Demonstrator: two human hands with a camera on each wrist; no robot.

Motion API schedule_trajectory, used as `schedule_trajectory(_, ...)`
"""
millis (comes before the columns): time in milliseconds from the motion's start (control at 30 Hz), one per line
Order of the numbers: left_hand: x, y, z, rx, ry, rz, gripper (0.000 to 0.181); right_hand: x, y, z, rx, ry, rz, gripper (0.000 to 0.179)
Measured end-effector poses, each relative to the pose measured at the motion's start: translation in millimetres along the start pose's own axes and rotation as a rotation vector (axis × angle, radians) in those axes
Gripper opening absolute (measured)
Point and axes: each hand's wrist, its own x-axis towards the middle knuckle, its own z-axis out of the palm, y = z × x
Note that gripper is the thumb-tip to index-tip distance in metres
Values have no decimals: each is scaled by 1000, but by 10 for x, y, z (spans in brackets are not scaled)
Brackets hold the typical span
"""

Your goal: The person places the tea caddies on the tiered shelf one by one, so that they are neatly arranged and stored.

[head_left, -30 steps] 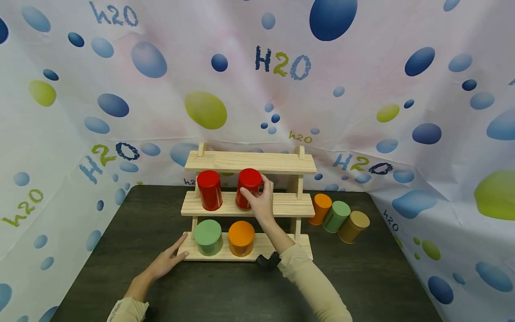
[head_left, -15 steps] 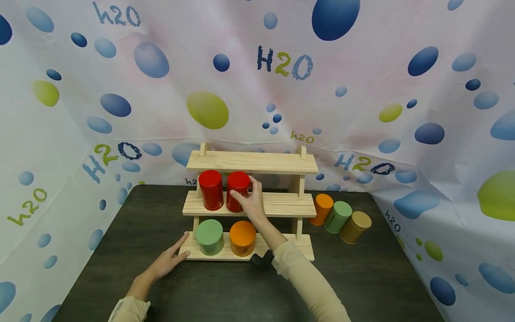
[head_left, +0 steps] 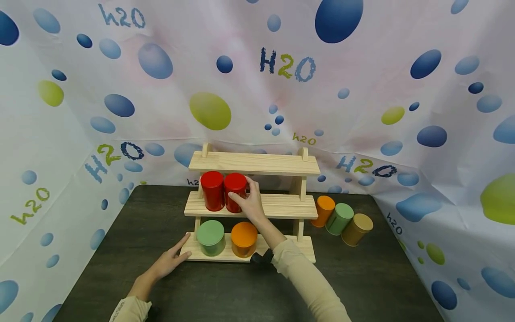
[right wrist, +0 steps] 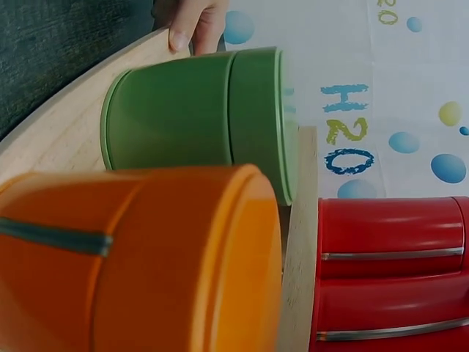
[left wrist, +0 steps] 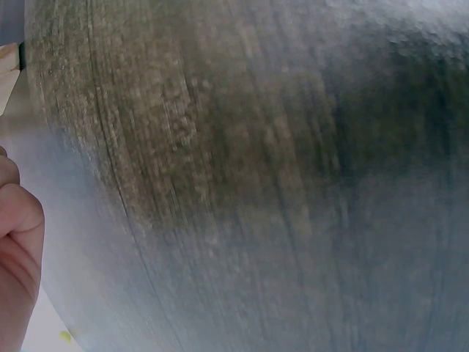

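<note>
Right hand (head_left: 250, 203): yours is grasping the nearer red canister (head_left: 235, 181), thumb in front, fingers round its right side.
Canister's place: upright on the wooden middle shelf (head_left: 281, 205), left of frame centre, just beside the other red canister (head_left: 213, 192).
Shift: within the last second you brought it leftward, closing the gap.
Meaning: this placement seems nearly settled.
Left hand (head_left: 166, 261): your extended fingers rest against the bottom shelf (head_left: 301, 250), lower left of centre.

Pale, creased sheeting (head_left: 257, 100) printed with blue and green ovals (head_left: 210, 111) and H2O lettering (head_left: 286, 66) stands on 3 sides: beyond the far, left and right edges of the dark, wood-grained table (head_left: 217, 290).
</note>
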Motion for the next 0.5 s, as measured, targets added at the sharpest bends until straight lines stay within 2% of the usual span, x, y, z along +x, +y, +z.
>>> schedule_trajectory(500, 12, -2, 2, -1, -6, -6, 72, 102, 67, -99, -11, -121, -24, 61)
